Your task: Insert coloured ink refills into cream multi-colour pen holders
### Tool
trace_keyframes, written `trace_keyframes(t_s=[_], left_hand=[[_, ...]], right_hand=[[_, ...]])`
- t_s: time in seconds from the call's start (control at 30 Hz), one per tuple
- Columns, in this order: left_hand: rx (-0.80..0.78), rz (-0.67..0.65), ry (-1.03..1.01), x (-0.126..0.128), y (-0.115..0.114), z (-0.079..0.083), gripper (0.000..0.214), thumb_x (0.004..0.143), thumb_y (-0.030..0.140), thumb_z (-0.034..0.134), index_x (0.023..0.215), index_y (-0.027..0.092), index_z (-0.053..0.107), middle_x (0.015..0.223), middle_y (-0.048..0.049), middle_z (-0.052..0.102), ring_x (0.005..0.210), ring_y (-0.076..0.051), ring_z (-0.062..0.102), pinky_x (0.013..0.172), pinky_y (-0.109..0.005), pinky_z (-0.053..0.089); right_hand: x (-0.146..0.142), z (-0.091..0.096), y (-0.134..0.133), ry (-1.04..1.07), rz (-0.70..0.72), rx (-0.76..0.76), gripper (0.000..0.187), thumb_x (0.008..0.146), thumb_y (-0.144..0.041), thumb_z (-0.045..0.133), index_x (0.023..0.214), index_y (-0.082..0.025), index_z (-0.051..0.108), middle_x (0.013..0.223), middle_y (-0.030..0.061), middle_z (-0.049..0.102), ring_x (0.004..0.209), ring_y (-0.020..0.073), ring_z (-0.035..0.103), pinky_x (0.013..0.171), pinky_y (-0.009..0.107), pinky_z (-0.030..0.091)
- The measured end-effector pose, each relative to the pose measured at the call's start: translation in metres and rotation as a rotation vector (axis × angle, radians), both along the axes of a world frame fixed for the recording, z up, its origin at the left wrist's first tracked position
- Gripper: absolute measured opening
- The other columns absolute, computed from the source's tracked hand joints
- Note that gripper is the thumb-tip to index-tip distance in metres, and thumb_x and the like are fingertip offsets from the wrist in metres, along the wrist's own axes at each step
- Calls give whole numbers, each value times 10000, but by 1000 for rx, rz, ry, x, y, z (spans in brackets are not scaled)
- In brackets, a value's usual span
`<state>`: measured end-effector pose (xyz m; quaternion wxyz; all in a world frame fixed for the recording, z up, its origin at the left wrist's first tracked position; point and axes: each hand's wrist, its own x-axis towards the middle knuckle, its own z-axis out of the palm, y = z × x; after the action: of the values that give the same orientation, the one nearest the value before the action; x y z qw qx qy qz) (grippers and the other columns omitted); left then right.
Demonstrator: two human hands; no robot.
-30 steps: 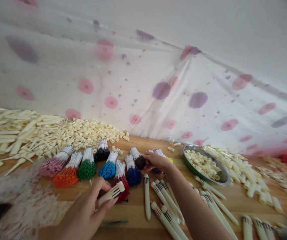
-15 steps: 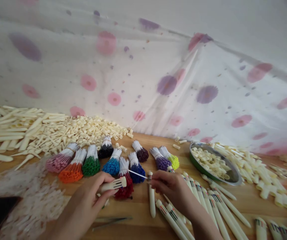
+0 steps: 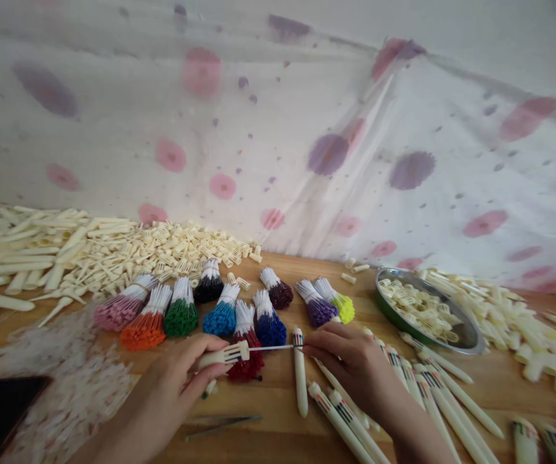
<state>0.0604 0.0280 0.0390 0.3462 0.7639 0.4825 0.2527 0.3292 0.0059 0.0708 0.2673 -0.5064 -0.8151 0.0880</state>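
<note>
Between thumb and fingers, my left hand (image 3: 186,370) grips a cream slotted pen barrel (image 3: 227,354), its slotted end facing right. My right hand (image 3: 343,354) pinches one end of a thin white pen refill (image 3: 271,348). The refill's far tip meets the end of the barrel; whether it is inside I cannot tell. Behind the hands stand bundles of refills, among them a red bundle (image 3: 246,338), a dark blue bundle (image 3: 269,320) and a light blue bundle (image 3: 221,310). A multicolour pen (image 3: 300,380) lies just left of my right hand.
Finished-looking pens (image 3: 433,393) lie in rows at the right. A metal dish (image 3: 476,341) holds cream rings. Cream parts (image 3: 162,251) are heaped at the back left. Tweezers (image 3: 224,425) lie in front, a phone (image 3: 4,412) and clear small pieces (image 3: 75,380) at left.
My right hand has brought the refill level and its tip to the end of the pen barrel. Earlier the refill slanted, its tip apart from the barrel. The view has shifted slightly.
</note>
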Motion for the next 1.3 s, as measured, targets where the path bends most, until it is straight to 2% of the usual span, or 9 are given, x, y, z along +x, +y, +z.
trace_keyframes(t_s=[0.2,0.43,0.7,1.3], left_hand=[[41,-41,41,3,-1,0,151,845,289,509,960,274,607,929,23,712,830,-174,662,714,-235,499],[34,-89,66,4,-1,2,153,858,271,505,980,280,597,936,29,706,844,-169,653,733,-236,482],[13,-92,88,4,-2,4,164,856,263,502,987,275,601,977,17,708,896,-184,646,768,-262,472],[-46,-80,72,5,-2,6,165,840,271,507,958,281,621,951,27,718,873,-182,665,762,-249,483]], right_hand=[[-6,-3,-2,-55,31,64,315,941,-299,416,798,-172,667,686,44,614,593,131,550,550,217,379],[-10,-2,-4,-54,70,66,290,941,-279,424,801,-165,651,689,40,599,610,128,537,556,215,364],[-12,-4,-5,-45,83,80,287,942,-259,418,791,-164,643,676,33,589,604,133,523,547,230,352],[-14,0,-8,-64,104,79,310,955,-249,387,771,-162,622,686,31,590,618,137,508,550,238,329]])
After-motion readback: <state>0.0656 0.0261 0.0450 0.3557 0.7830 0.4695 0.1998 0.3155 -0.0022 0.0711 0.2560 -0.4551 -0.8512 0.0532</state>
